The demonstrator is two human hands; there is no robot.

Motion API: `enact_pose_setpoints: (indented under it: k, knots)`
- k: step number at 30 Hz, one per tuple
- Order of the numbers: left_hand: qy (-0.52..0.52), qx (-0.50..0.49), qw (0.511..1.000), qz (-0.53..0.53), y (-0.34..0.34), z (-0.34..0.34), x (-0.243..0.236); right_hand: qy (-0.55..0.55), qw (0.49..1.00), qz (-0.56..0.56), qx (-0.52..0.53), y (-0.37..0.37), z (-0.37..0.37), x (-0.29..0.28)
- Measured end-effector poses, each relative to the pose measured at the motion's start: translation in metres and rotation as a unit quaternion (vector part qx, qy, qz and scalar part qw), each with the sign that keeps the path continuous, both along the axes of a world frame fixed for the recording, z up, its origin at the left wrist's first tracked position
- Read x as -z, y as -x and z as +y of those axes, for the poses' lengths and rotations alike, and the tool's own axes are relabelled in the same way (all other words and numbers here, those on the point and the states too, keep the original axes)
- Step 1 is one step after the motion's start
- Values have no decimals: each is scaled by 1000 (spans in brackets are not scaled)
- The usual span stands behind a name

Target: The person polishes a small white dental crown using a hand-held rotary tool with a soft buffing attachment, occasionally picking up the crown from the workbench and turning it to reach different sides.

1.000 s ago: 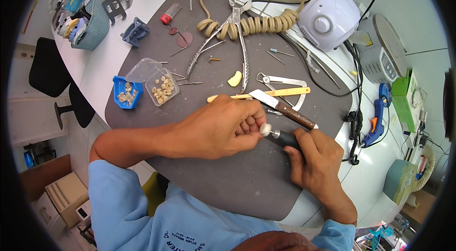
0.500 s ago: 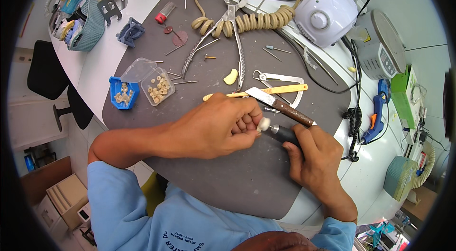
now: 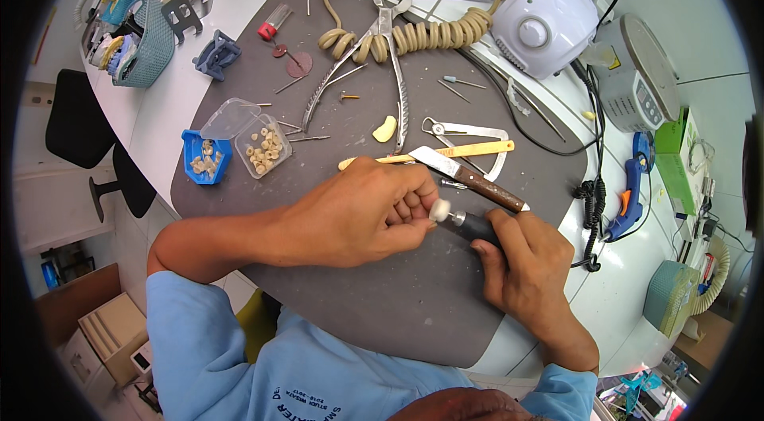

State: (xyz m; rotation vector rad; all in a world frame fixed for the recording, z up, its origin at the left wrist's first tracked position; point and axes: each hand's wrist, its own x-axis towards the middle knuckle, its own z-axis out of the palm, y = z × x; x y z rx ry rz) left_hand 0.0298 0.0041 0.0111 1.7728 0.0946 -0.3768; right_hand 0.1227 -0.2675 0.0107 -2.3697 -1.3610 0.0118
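My right hand (image 3: 529, 262) is wrapped round the black rotary handpiece (image 3: 477, 231), whose silver nose points left. At its tip sits a small white polishing wheel (image 3: 441, 208), right at the fingertips of my left hand (image 3: 362, 214). The left hand is closed, its thumb and forefinger pinched together by the wheel. Whatever those fingers hold is too small and too covered to make out. Just beyond the hands lie a wooden-handled knife (image 3: 492, 187), a yellow flat stick (image 3: 469, 150) and a metal caliper (image 3: 503, 160).
Pliers (image 3: 386, 23) and a coiled beige hose (image 3: 438, 33) lie farther back. On the left are a clear box of tooth-coloured pieces (image 3: 267, 150) and a blue tray (image 3: 196, 160). A white control unit (image 3: 549, 23), dangling cables and a blue glue gun (image 3: 627, 194) stand to the right.
Both hands keep nearly the same place and grip. The white wheel and my left fingertips look very slightly shifted; the rest of the table is the same.
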Motion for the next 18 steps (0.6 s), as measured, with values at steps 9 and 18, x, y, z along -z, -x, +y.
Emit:
enact_pose_setpoints:
  k: [9,18]
  knots:
    - [6,1,1000,3,0,0,-1,-3,1000,6,-7,-2,-1,-1]
    - [-1,-1,1000,3,-1,0,-1,0,1000,9,-7,-2,-2,-1]
